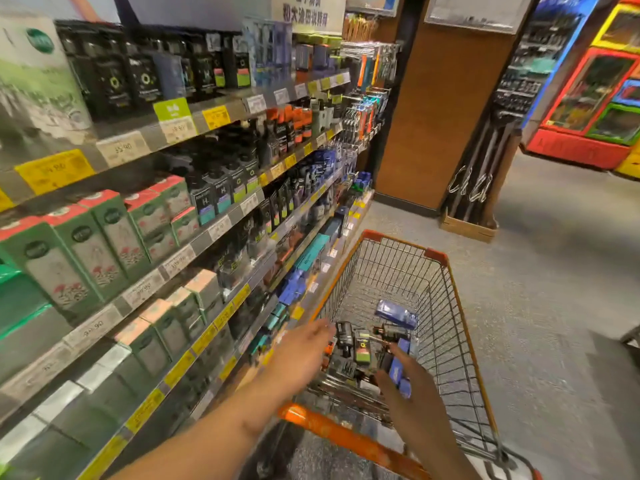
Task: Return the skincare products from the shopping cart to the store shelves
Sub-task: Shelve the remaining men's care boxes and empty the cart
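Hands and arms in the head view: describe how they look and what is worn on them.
Both forearms are bare, with no sleeves showing as far as the frame's lower edge. The left hand and the right hand wear no gloves. No watch, bracelet or ring is visible, though the picture is blurred.

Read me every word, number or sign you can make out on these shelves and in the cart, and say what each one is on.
"55.90": white price tag on the upper shelf edge.
"H": dark box on the middle shelf.
"Q": dark green-banded bottle in the shopping cart.
Overhead sign: Chinese characters, too blurred to read.
Yellow price tags, green boxes, blue box in the cart: too blurred.
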### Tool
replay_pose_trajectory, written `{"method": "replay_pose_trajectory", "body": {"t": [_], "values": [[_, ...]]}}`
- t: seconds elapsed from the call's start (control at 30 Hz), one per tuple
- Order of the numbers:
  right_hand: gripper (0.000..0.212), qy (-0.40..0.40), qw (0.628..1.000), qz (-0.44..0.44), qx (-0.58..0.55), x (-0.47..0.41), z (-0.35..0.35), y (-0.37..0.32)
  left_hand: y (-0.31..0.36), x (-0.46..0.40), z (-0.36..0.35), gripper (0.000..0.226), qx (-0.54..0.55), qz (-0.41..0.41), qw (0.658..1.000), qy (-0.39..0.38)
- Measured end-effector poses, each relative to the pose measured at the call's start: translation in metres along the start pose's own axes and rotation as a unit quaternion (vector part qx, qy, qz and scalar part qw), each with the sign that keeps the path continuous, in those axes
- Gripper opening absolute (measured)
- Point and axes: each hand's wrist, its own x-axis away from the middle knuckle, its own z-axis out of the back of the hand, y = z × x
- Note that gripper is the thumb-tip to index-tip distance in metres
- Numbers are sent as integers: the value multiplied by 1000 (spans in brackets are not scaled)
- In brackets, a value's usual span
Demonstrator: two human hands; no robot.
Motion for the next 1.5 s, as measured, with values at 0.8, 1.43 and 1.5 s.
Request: {"method": "replay_pose_trajectory", "body": {"t": [0.8, 1.43, 1.5], "values": [[111, -121, 964, -81, 223, -12, 11, 106, -51, -13, -67, 106, -514, -86, 807, -278], [91, -126, 935, -130, 305, -34, 40, 90, -25, -66, -71, 118, -488, -70, 827, -271], [90, -123, 936, -134, 302, -42, 41, 89, -24, -75, -70, 120, -490, -86, 824, -271]]}}
